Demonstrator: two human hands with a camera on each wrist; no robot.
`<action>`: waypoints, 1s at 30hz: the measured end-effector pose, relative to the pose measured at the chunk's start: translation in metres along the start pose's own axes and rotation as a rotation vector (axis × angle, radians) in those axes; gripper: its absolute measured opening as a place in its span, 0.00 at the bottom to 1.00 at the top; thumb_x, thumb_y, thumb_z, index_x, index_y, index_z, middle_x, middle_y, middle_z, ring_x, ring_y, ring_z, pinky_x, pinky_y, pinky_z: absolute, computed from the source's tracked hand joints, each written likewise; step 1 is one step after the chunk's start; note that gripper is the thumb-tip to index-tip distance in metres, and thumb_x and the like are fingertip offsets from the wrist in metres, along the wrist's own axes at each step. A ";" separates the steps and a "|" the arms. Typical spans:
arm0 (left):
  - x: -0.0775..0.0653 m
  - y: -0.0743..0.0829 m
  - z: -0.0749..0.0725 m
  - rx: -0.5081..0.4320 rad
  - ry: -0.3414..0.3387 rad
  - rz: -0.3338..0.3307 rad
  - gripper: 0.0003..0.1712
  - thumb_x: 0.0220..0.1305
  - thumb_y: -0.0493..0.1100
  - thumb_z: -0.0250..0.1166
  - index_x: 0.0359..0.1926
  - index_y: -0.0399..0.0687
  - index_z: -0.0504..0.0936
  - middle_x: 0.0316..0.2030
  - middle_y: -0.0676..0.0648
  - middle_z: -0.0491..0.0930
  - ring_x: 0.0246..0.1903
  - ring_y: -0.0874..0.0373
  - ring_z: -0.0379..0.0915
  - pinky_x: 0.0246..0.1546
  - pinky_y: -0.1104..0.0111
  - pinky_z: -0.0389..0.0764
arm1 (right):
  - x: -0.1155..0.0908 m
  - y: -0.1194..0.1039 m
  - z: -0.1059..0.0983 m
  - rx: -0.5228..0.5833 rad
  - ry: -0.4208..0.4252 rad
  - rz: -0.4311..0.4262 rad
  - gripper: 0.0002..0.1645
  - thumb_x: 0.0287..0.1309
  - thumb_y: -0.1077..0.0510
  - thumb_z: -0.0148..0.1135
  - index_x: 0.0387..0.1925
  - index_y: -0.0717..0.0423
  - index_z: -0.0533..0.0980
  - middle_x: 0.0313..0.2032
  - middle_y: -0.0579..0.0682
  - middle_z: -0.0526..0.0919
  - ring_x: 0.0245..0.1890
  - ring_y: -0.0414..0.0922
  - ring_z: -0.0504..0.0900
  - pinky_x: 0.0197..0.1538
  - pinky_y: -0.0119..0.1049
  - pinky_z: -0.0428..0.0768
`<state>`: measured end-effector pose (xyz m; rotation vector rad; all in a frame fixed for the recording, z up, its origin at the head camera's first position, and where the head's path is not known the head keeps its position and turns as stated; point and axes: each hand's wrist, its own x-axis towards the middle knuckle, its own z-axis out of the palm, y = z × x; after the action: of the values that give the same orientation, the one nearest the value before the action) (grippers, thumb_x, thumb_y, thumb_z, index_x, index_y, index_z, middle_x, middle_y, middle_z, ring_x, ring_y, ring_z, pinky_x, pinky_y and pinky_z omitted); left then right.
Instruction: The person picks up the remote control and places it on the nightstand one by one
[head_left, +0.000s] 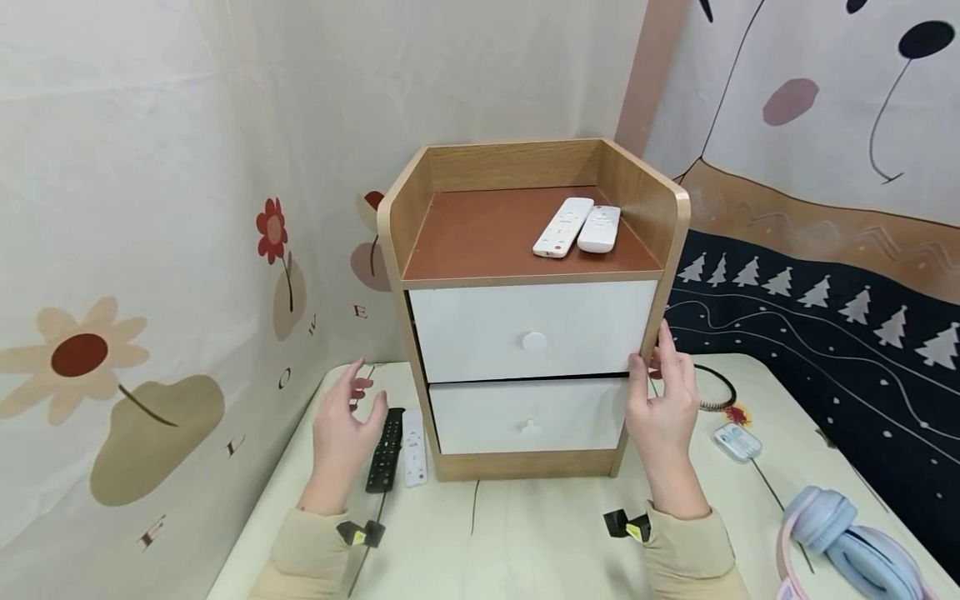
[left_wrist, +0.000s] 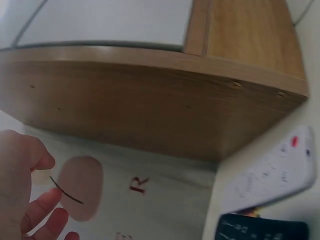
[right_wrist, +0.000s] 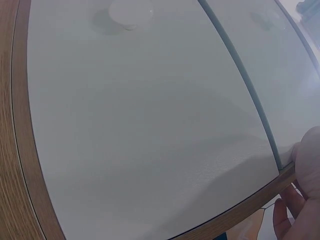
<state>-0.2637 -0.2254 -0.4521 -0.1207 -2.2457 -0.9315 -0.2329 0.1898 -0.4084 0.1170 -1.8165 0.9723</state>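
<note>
A small wooden cabinet (head_left: 517, 155) with two white drawers (head_left: 472, 333) stands upright on the table, both drawers pushed in. My right hand (head_left: 666, 421) holds its right front edge, thumb on the front beside the gap between the drawers, fingers along the side. In the right wrist view the thumb (right_wrist: 307, 155) overlaps that edge, and a round white knob (right_wrist: 131, 12) shows. My left hand (head_left: 345, 433) is off the cabinet's left side, fingers loosely bent and holding nothing. Two white remotes (head_left: 564, 227) lie on the cabinet's brown top shelf.
Left of the cabinet lie a black remote (head_left: 386, 450) and a white remote (head_left: 414, 448). To the right are a dark coiled cord (head_left: 723, 392), a small clear case (head_left: 738, 442) and blue-pink headphones (head_left: 847, 533). Patterned cloth walls (head_left: 172, 250) stand behind and left.
</note>
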 end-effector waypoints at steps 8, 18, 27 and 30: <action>-0.016 -0.019 0.012 0.049 -0.111 -0.048 0.39 0.70 0.39 0.70 0.80 0.45 0.71 0.54 0.38 0.88 0.52 0.39 0.83 0.51 0.49 0.82 | 0.001 0.001 0.000 0.006 0.011 -0.009 0.39 0.73 0.65 0.68 0.81 0.56 0.70 0.45 0.68 0.80 0.44 0.53 0.78 0.55 0.13 0.70; -0.032 -0.047 0.024 0.079 -0.170 -0.104 0.40 0.70 0.41 0.73 0.79 0.44 0.71 0.57 0.35 0.85 0.54 0.36 0.83 0.55 0.42 0.81 | 0.000 0.001 0.000 -0.004 -0.004 -0.010 0.39 0.73 0.66 0.68 0.81 0.55 0.70 0.45 0.67 0.81 0.44 0.56 0.79 0.54 0.14 0.70; -0.045 -0.067 0.033 0.124 -0.246 -0.121 0.41 0.71 0.44 0.73 0.80 0.45 0.70 0.61 0.33 0.83 0.56 0.35 0.81 0.56 0.41 0.80 | 0.000 0.001 0.001 -0.008 -0.003 -0.012 0.38 0.74 0.65 0.68 0.81 0.56 0.70 0.45 0.68 0.80 0.45 0.58 0.79 0.54 0.14 0.70; -0.048 -0.070 0.035 0.138 -0.276 -0.132 0.41 0.71 0.45 0.73 0.81 0.45 0.70 0.62 0.32 0.83 0.57 0.35 0.81 0.57 0.40 0.80 | 0.000 0.001 0.000 -0.010 -0.001 -0.012 0.38 0.74 0.65 0.68 0.81 0.56 0.70 0.45 0.68 0.81 0.45 0.58 0.79 0.54 0.13 0.68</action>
<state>-0.2707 -0.2458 -0.5410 -0.0409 -2.5923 -0.8674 -0.2335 0.1905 -0.4094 0.1219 -1.8189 0.9553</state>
